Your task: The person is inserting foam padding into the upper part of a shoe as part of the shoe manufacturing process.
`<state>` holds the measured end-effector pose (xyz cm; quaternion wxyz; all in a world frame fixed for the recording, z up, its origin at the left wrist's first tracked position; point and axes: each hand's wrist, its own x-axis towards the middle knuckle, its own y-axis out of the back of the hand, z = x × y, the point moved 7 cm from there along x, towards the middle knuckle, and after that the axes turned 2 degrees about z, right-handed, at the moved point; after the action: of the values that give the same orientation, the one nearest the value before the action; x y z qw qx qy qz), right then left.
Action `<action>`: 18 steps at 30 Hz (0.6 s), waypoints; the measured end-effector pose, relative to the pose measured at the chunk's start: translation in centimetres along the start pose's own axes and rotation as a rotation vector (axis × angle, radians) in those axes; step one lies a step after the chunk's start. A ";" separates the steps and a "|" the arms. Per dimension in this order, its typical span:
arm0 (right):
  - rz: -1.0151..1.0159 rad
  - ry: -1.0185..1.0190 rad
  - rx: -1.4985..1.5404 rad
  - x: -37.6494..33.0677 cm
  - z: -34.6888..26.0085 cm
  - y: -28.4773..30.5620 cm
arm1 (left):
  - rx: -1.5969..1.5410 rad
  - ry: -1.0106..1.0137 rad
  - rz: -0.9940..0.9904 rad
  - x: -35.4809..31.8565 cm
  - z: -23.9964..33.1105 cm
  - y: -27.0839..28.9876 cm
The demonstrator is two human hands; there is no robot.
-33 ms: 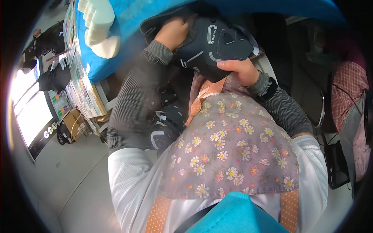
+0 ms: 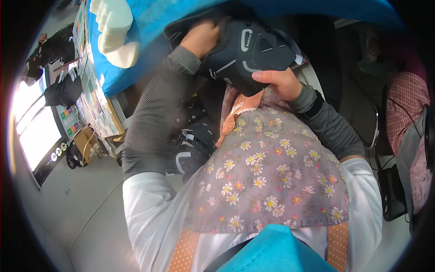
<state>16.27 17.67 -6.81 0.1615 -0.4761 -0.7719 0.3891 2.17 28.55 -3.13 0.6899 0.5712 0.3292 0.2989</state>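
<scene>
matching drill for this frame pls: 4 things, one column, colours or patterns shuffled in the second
1. shoe upper held in both hands
2. table cover
3. apron
4. foam block

a. white
b. floral on grey
c. black
d. blue

Pairs: 1-c, 2-d, 3-b, 4-a

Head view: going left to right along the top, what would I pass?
White foam block → left hand → black shoe → right hand → checked red cloth.
</scene>
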 end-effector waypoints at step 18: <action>-0.039 -0.099 0.357 -0.4 0.8 0.3 | 0.033 0.378 0.174 0.4 0.7 3.6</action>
<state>16.16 17.02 -7.48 0.2126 -0.4049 -0.7069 0.5396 2.80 29.03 0.44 0.5778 0.5426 0.4071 0.4538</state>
